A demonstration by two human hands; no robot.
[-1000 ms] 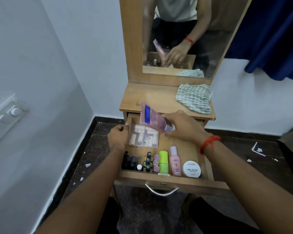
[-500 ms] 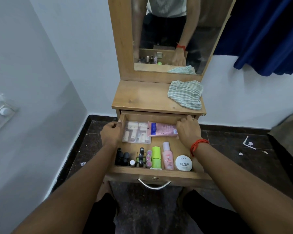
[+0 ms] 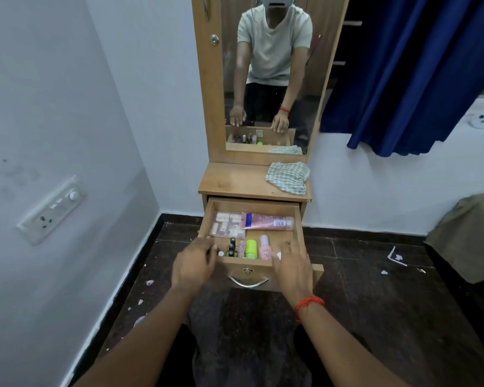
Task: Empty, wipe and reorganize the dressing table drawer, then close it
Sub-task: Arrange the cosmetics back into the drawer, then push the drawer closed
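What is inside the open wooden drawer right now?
Inside the open wooden drawer: a clear plastic box, a pink tube, a green bottle, a pink bottle, dark nail-polish bottles. The left hand and right hand cover the front corners.

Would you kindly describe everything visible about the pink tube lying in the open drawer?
The pink tube is a soft, plastic-looking squeeze tube lying flat on its side along the back of the wooden drawer. Its crimped end, with a blue patch, points left and overlaps or meets the clear compartment box; its pale cap end points right, near the drawer's side wall. A barcode label sits near the cap. Neither hand touches it.
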